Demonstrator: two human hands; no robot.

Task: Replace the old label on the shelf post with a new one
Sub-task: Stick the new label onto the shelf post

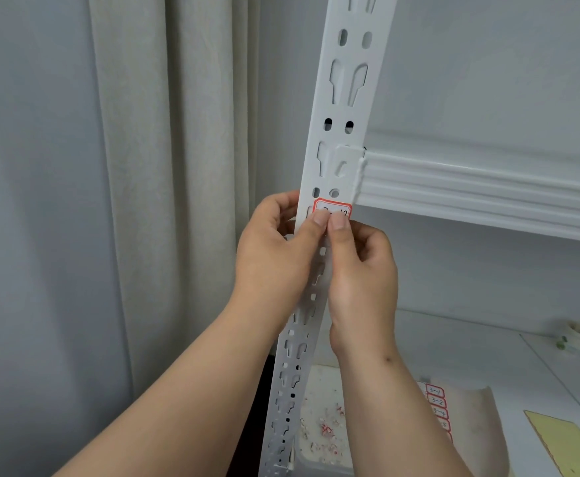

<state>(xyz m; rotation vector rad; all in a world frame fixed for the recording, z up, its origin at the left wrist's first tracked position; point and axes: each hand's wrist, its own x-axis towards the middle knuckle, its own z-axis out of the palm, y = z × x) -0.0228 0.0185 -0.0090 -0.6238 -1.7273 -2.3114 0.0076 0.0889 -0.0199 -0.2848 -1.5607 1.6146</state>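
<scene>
both hands, the left hand and the right hand, press their thumbs side by side on the lower edge of the red-bordered label on the shelf post, just under the shelf beam; rubbing outward from the middle should seat it flat without lifting corners.
</scene>
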